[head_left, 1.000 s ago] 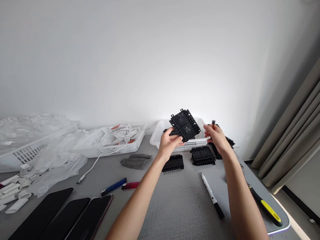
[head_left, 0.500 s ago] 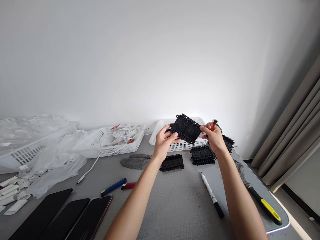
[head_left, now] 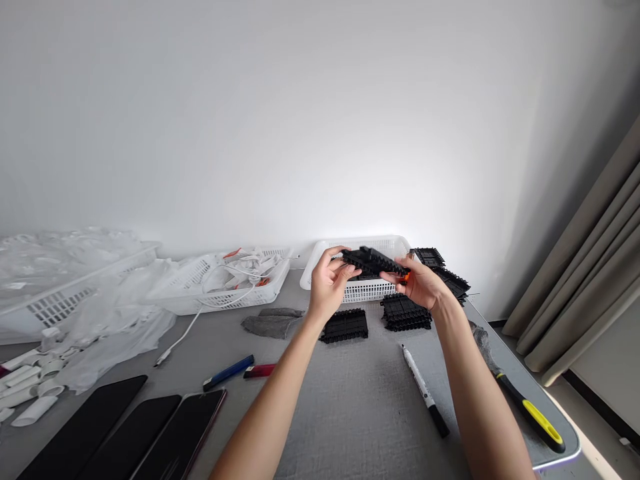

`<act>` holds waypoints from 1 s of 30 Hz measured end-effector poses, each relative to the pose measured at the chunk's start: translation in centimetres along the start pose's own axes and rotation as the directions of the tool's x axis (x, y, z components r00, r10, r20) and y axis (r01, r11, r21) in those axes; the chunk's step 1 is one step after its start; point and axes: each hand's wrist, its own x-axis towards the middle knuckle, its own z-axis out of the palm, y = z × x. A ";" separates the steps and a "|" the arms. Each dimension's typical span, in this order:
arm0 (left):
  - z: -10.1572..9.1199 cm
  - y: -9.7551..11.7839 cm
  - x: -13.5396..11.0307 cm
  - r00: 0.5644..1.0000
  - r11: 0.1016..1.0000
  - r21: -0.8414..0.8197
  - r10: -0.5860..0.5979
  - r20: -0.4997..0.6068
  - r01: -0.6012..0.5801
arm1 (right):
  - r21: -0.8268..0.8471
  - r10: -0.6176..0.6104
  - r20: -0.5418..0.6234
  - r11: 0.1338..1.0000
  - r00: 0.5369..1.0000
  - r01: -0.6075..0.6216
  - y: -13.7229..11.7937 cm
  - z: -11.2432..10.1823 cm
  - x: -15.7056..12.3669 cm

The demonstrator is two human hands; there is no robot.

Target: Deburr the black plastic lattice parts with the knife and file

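Note:
A black plastic panel [head_left: 376, 261] with toothed edges is held up over the table, tilted almost edge-on. My left hand [head_left: 330, 279] pinches its left end between thumb and fingers. At the panel's right end is my right hand [head_left: 419, 283], fingers closed round that edge. The same hand also holds a small orange object [head_left: 405, 277], mostly hidden by the fingers; its kind is unclear. Below the panel lie a similar black panel [head_left: 345, 326] and a stack of black panels [head_left: 406, 313]. Behind it stands a white perforated basket [head_left: 320, 248] with black parts inside.
More black panels [head_left: 453, 283] lie at the back right. A black-and-white marker [head_left: 424, 390] and a yellow-black handled tool [head_left: 537, 417] are nearer. To the left are lighters [head_left: 229, 373], dark phones [head_left: 183, 433], a basket of cables [head_left: 230, 303] and plastic bags [head_left: 115, 333].
The panel has tipped from showing its broad face to nearly edge-on and sits slightly lower. My right hand has turned, bringing the orange object down beside the panel's edge.

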 end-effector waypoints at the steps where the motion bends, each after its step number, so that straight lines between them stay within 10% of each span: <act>1: 0.1 0.0 -0.1 1.000 1.000 -0.004 0.017 -0.005 -0.017 | 0.029 -0.019 0.010 0.999 1.000 0.019 0.2 0.0 0.2; 7: 0.2 -0.4 0.0 0.988 0.987 -0.114 -0.121 -0.095 0.110 | 0.039 -0.330 -0.087 0.942 0.940 0.334 0.7 0.1 1.0; 17: 0.9 1.0 -0.5 0.952 0.947 -0.114 -0.287 0.109 0.299 | -0.423 -0.843 -0.074 0.510 0.533 0.749 1.3 0.6 1.1; 30: 1.2 0.8 -0.4 0.939 0.931 -0.176 -0.336 -0.067 0.321 | -0.624 -0.815 -0.114 0.503 0.568 0.598 0.9 0.7 0.4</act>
